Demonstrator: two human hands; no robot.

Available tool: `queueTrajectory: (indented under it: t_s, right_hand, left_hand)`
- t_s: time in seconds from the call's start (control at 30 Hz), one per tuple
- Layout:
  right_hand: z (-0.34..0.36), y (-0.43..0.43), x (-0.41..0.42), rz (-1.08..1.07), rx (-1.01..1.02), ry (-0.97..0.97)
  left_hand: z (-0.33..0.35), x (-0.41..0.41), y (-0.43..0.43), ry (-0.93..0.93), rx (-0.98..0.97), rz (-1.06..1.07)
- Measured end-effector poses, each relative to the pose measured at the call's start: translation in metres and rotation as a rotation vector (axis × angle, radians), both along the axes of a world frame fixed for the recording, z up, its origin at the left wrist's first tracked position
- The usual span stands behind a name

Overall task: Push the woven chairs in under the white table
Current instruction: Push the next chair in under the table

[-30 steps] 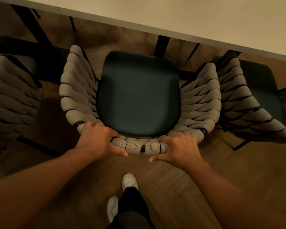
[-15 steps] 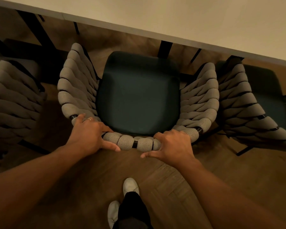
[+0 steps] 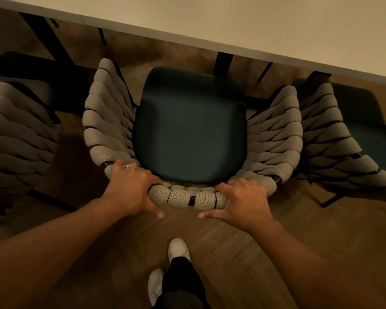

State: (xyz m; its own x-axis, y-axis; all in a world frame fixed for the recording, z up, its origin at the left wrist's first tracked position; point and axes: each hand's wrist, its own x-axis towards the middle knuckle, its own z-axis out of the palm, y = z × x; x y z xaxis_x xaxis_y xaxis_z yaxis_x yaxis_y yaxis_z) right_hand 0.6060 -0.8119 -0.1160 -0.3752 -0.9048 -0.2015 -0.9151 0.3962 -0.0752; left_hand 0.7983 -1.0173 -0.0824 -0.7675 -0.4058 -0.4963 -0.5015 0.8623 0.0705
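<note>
Wood floor (image 3: 243, 253), dim light. Both hands clamp the back rail (image 3: 187, 198) of the middle woven chair (image 3: 107, 121): left hand (image 3: 129, 188) at its left corner, right hand (image 3: 243, 201) at its right, fingers curled over, thumbs behind. Seat cushion (image 3: 189, 130) is fully exposed, front edge just short of the white table (image 3: 254, 25) edge, so I'd say most of the push is left. Left chair (image 3: 16, 139) and right chair (image 3: 334, 139) look out too. Clearance: tight against right chair, wider gap on left. Black table leg (image 3: 224, 63) is dead ahead, a likely snag.
</note>
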Motion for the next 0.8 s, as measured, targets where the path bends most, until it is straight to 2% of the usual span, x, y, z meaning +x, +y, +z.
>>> queueTrajectory:
  t_s: [0.23,0.57,0.8]
  right_hand:
    - [0.001,-0.01,0.0,0.008,-0.052,0.03]
    - [-0.001,-0.014,0.0,0.005,-0.027,0.034]
    - [-0.008,-0.025,0.017,-0.059,-0.082,0.016]
  left_hand:
    - [0.002,-0.001,-0.01,0.0,-0.064,-0.008]
    - [0.005,-0.002,-0.019,-0.023,-0.036,-0.009]
    - [0.013,-0.001,-0.043,-0.021,-0.033,-0.042]
